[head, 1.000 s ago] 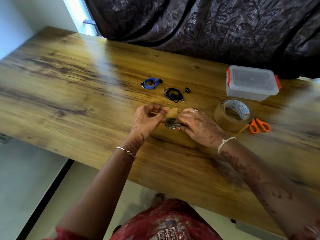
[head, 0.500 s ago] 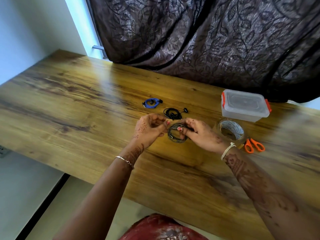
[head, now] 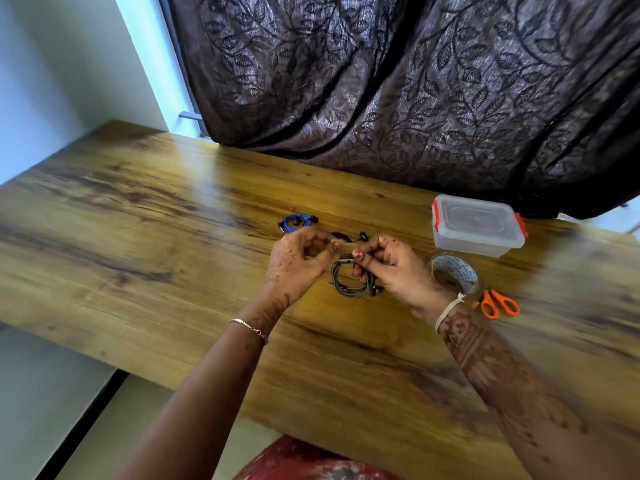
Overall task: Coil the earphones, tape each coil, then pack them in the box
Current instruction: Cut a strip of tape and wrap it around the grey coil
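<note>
Desk [head: 138, 244]: all kit sits right of centre, toward the far edge. Clear lidded box [head: 478, 225] is by the far edge on the right, lid on and red clips down, so packing needs a free hand first.

Left hand [head: 294, 261] and right hand [head: 391, 271] are raised over the desk middle. Right fingers curl round the grey earphone coil [head: 349, 284] and pinch its top; the loop hangs below, off the desk. Left fingers are curled, pinching what looks like a short tape strip [head: 338, 241] at the coil's top.

Tape roll [head: 453, 271] is just nearside of the box, orange scissors [head: 498, 303] just beside it. Blue earphone coil [head: 294, 222] and black earphones [head: 353, 236] lie beyond the hands; the black set is partly hidden and looks loose.

Risks, my read:
- Strip folds on itself or sticks to a fingertip before it wraps. Two-hand pinch, little slack.
- Right grip eases, springy loops spill, coil needs redoing.
- Strip catches only some turns, so plug and bud at the bottom are left free and snag in the box.
- Black set looks untaped; cannot tell for blue.
</note>
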